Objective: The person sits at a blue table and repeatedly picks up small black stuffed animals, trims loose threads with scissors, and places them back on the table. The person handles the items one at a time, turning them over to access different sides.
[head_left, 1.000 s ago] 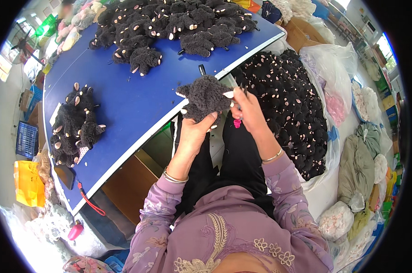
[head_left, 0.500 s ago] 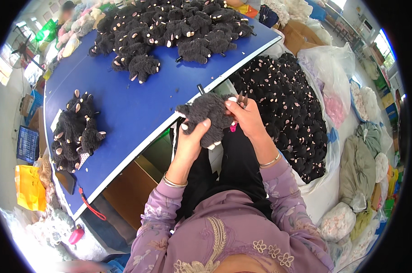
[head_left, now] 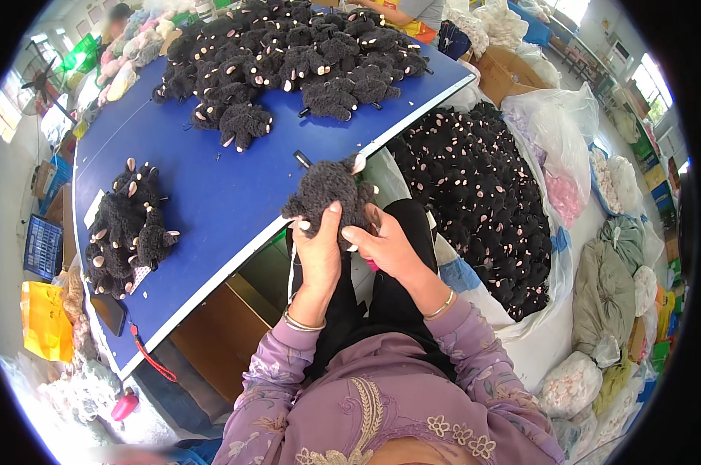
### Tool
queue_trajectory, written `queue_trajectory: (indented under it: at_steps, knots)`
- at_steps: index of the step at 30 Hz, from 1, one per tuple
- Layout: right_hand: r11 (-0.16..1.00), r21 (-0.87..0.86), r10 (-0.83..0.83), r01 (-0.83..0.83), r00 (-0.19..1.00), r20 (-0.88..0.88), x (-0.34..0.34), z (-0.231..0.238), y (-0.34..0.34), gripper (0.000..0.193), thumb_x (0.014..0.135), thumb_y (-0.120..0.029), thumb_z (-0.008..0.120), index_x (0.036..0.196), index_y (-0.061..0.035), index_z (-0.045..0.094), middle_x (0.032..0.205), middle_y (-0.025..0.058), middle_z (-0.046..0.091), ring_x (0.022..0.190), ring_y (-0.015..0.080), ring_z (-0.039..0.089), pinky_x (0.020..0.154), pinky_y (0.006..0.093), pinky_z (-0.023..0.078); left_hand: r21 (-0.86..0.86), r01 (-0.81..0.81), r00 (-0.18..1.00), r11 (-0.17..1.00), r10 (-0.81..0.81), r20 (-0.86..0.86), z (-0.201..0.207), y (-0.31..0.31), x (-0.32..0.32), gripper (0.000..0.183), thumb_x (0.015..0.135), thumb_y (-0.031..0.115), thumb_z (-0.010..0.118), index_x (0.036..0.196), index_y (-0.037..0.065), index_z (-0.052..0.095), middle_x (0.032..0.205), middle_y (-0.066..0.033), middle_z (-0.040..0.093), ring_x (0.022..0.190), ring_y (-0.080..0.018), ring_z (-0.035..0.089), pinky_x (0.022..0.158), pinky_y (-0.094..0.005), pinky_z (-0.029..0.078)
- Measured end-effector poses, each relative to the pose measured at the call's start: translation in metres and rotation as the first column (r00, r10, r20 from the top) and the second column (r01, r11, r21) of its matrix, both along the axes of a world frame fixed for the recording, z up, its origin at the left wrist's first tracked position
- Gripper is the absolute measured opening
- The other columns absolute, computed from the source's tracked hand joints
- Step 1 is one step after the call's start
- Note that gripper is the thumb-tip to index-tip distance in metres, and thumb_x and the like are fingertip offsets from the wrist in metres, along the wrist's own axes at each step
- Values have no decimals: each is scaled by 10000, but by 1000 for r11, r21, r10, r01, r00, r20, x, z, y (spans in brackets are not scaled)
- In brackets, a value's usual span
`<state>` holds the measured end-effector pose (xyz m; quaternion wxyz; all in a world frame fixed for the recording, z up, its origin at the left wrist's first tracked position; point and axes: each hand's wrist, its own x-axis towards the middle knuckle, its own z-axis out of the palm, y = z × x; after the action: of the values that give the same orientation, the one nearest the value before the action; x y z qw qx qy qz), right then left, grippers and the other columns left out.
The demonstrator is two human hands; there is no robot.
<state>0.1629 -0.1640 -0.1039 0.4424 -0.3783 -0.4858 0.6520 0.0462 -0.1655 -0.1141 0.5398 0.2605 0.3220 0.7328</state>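
Above my lap, at the edge of the blue table, I hold a fluffy black plush toy point(head_left: 329, 191) with pale ears and paws. A short black strap point(head_left: 302, 160) sticks up from its far side. My left hand point(head_left: 318, 246) grips the toy's lower left, thumb lying on the front. My right hand point(head_left: 388, 243) is closed on its lower right side, thumb pressed to the fur by a pale paw. A small bright pink piece point(head_left: 372, 265) shows beneath the right hand; what it belongs to is hidden.
A big heap of black plush toys point(head_left: 288, 58) covers the far part of the blue table point(head_left: 219, 194). A smaller group point(head_left: 126, 225) lies at its left. To my right stands a large white sack point(head_left: 474, 201) full of black plush pieces. A phone point(head_left: 109, 311) with red cord lies at the near-left corner.
The plush toy has turned and shifted slightly left in my hands. My right hand has come down and left to its lower side; the dark pointed blades seen in it before no longer show.
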Motion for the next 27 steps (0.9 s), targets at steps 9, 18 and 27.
queue_trajectory:
  at_steps: [9, 18, 27]
  knots:
    - [978, -207, -8, -24, 988, -155, 7, -7, 6, 161, 861, -125, 664, 951, -23, 579, 707, -38, 519, 563, 30, 454, 485, 193, 378, -13, 113, 990, 993, -114, -77, -13, 1, -3, 226, 861, 58, 663, 1074, -2, 614, 994, -53, 652, 852, -127, 624, 788, -275, 508]
    - [838, 546, -331, 14, 808, 487, -7, -10, -9, 164, 788, -83, 681, 833, -18, 537, 654, 104, 554, 545, 185, 547, 529, 305, 440, -100, 75, 994, 992, -67, 85, -25, 13, -4, 214, 897, 45, 556, 1092, -27, 606, 1014, -70, 634, 883, -159, 615, 786, -277, 500]
    - [752, -133, -636, 645, 657, -405, 122, -16, 40, 201, 894, -229, 588, 882, -28, 577, 820, 62, 632, 457, 40, 362, 405, 205, 289, 31, 21, 826, 999, 0, -564, 14, 81, -85, 314, 879, 203, 658, 1116, 20, 563, 927, -4, 577, 820, -89, 537, 740, -215, 444]
